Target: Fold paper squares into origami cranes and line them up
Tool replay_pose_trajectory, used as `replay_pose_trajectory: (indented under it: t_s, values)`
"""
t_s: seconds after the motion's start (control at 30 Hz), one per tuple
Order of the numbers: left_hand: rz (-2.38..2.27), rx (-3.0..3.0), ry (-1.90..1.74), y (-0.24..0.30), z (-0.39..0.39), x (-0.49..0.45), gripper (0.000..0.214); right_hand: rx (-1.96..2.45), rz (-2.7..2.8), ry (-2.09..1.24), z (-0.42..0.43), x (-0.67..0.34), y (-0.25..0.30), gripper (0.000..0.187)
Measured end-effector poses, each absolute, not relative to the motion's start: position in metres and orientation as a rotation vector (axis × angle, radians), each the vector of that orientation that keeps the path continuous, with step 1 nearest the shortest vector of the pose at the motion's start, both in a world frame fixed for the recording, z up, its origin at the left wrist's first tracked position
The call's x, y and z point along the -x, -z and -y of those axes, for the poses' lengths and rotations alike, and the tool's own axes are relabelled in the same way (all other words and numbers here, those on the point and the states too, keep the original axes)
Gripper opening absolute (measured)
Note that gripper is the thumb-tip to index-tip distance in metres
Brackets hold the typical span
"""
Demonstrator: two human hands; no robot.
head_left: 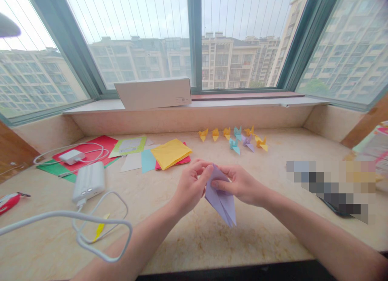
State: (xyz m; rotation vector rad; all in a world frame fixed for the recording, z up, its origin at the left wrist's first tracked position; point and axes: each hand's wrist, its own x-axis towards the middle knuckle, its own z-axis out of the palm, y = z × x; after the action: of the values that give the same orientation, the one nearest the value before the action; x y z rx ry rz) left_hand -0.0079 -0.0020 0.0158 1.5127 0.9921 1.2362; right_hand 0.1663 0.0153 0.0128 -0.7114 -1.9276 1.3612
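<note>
A sheet of purple origami paper (222,200), folded into a narrow kite-like shape, is held above the counter with its split points hanging down. My left hand (194,182) pinches its upper left edge between thumb and fingers. On the other side my right hand (239,182) grips it, the thumb pressed flat on the front and the fingers behind, mostly hidden. Beyond my hands stand several small folded paper cranes, among them a yellow crane (215,134), a blue crane (234,145) and a purple crane (247,142).
Left of my hands lie yellow paper (171,153), blue paper (148,160) and red paper (101,145). A white power bank (89,182) with a looping white cable (91,216) sits nearer. A dark, partly blurred object (339,206) lies right. A white box (154,94) stands on the sill.
</note>
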Motion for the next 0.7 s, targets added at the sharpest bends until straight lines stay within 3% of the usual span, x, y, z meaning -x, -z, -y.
replay_pose_trajectory:
  t_s: [0.3, 0.7]
  values:
    - [-0.987, -1.5, -1.233, -0.016, 0.001, 0.01, 0.034, 0.71, 1.91, -1.364, -0.014, -0.165, -0.015, 0.023]
    - [-0.86, -1.439, -1.118, -0.003, -0.003, 0.011, 0.047, 0.608, 1.577, -1.707, -0.018, -0.166, -0.013, 0.091]
